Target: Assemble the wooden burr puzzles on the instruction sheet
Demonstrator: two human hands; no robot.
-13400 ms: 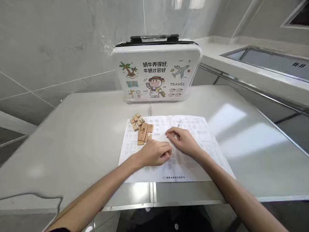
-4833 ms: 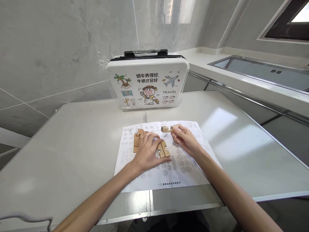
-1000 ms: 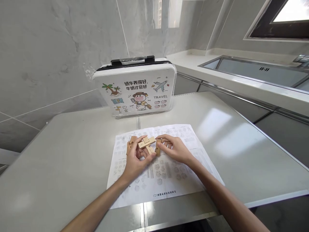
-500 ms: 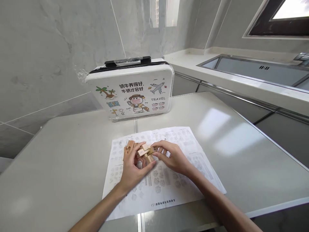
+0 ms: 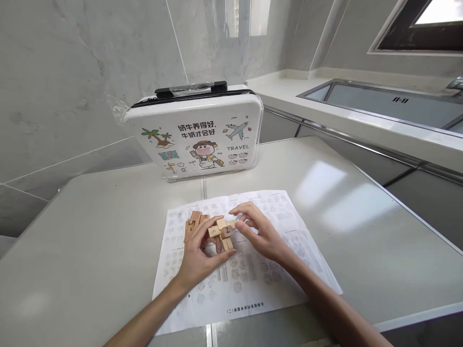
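Pale wood sits in the left hand (image 5: 198, 258), whose curled fingers and opposed thumb grasp a cross-shaped cluster of interlocked wooden blocks (image 5: 227, 231). The right hand (image 5: 261, 236), arched just right of it, looks released, thumb and forefinger parted; whether a fingertip touches the wood I cannot tell. Count one cluster, at least two loose reddish-brown wooden pieces (image 5: 193, 224) just beyond the left fingers, which partly hide them, and one white printed paper sheet (image 5: 260, 284) beneath both hands. Beyond them stands one white, plastic-wrapped cartoon suitcase (image 5: 195, 140) on the light-grey tabletop (image 5: 108, 231).
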